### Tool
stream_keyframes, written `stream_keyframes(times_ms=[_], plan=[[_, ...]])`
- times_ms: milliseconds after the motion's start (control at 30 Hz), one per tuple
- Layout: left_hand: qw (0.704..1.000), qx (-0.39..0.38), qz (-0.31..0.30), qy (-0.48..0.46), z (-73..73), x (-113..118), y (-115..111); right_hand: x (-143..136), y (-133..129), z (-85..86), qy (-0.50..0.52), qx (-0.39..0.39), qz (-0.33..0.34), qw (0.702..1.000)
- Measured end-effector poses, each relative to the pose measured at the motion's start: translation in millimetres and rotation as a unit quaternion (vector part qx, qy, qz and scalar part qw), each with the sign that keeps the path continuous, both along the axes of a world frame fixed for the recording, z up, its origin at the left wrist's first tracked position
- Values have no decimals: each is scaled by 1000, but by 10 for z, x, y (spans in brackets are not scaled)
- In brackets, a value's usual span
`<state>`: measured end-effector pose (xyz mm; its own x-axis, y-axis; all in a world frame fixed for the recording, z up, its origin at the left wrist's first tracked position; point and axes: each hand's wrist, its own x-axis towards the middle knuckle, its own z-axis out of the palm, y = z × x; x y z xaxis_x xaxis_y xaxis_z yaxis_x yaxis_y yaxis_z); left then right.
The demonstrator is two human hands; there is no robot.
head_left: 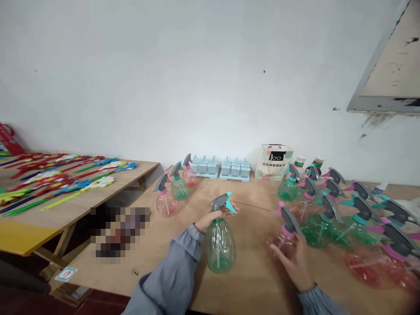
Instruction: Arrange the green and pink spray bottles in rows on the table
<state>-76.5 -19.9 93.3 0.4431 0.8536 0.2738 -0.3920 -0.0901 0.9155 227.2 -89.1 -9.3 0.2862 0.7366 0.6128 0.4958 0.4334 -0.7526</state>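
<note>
Both left hand point(210, 220) and right hand point(295, 261) clasp sprayers point(221, 249); a box point(273, 166) behind bears Chinese writing

Gap between both hands point(211, 219) point(294, 263); crowded spray bottles point(316, 230) rightward

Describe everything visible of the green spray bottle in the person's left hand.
The green spray bottle has a see-through, pear-shaped body that looks like plastic, with faint vertical facets and a deeper green toward the base. On top sits a grey spray head with a turquoise nozzle and trigger, pointing right in the picture. The left hand grips its neck, holding it roughly upright; whether its base touches the table is unclear.
</note>
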Motion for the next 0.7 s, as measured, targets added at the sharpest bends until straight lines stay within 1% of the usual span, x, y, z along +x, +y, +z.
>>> stream_keyframes(times_ms=[67, 133, 200, 233, 300, 367, 400, 567, 633, 700], plan=[[1000, 11, -12, 23, 70, -17, 40, -197, 293, 117, -20, -26, 20, 999], [999, 21, 11, 37, 109, -22, 93, -361, 572, 208, -30, -37, 35, 998], [999, 21, 26, 39, 122, -17, 143, -488, 774, 241, -22, -32, 33, 999], [999, 17, 17, 39, 123, -13, 162, -534, 836, 235, -15, -28, 26, 999], [999, 1, -22, 42, 125, -2, 180, -585, 888, 194, -7, -24, 15, 1000], [998, -10, -40, 48, 134, 15, 176, -590, 875, 142, -10, -22, 18, 1000], [998, -10, -33, 50, 141, 26, 170, -581, 859, 119, -14, -18, 22, 999], [997, -5, 61, 41, 185, 85, 142, -542, 821, 79, -22, 8, 16, 1000], [997, -9, 65, 47, 202, 98, 134, -544, 831, 80, -24, 7, 17, 1000], [997, -8, 52, 54, 220, 101, 119, -546, 841, 79, -23, 6, 19, 1000]])
